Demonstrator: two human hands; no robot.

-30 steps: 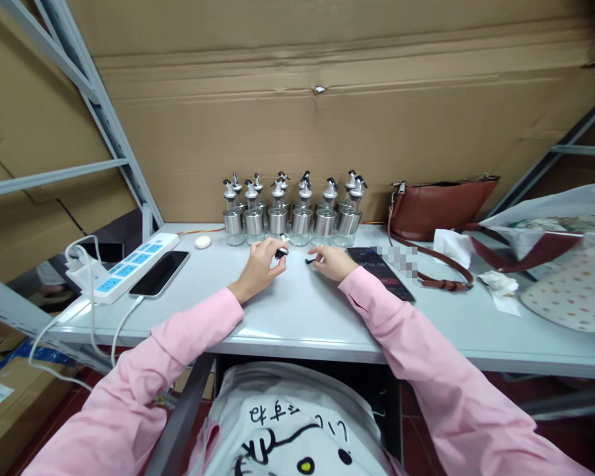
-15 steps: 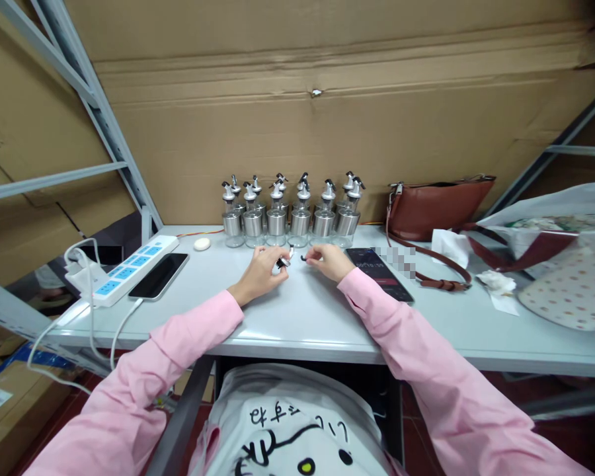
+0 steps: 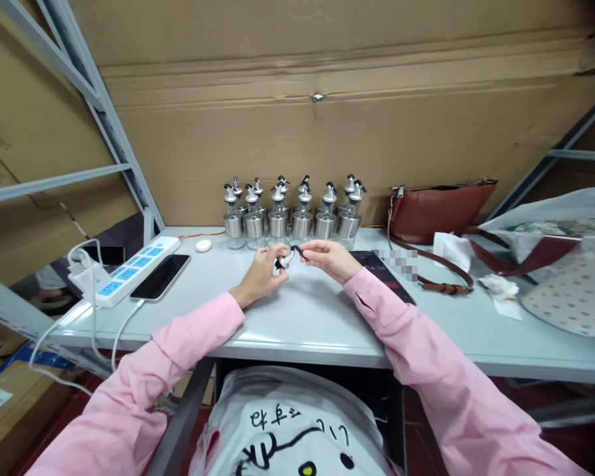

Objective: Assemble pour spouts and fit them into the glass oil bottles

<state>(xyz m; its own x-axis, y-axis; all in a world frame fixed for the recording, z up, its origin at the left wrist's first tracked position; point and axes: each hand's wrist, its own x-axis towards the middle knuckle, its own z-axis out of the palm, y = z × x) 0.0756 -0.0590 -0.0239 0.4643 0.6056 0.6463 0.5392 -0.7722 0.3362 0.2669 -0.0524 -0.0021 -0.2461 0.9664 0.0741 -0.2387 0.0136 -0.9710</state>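
Note:
In the head view, my left hand [image 3: 262, 272] is closed around a silver bottle pour spout [image 3: 286, 260] with a black lower part, tipped sideways with its tip to the right. My right hand [image 3: 333, 260] pinches a small black flap cap [image 3: 297, 250]. The cap is at the tip of the spout and appears to touch it; whether it is seated on it I cannot tell. Behind my hands stand two rows of glass oil bottles [image 3: 277, 226] with steel bands, topped by similar silver spouts with black flaps.
On the left lie a power strip [image 3: 137, 271], a phone [image 3: 160, 278] and a round white object [image 3: 203, 245]. Beside my right wrist is a dark phone [image 3: 399, 288]. Farther right are a brown bag [image 3: 441, 210], a crumpled tissue [image 3: 498, 285] and a dotted bag [image 3: 570, 301].
My right hand has brought the black flap cap left and up to the spout's tip. My left hand keeps the spout in nearly the same place.

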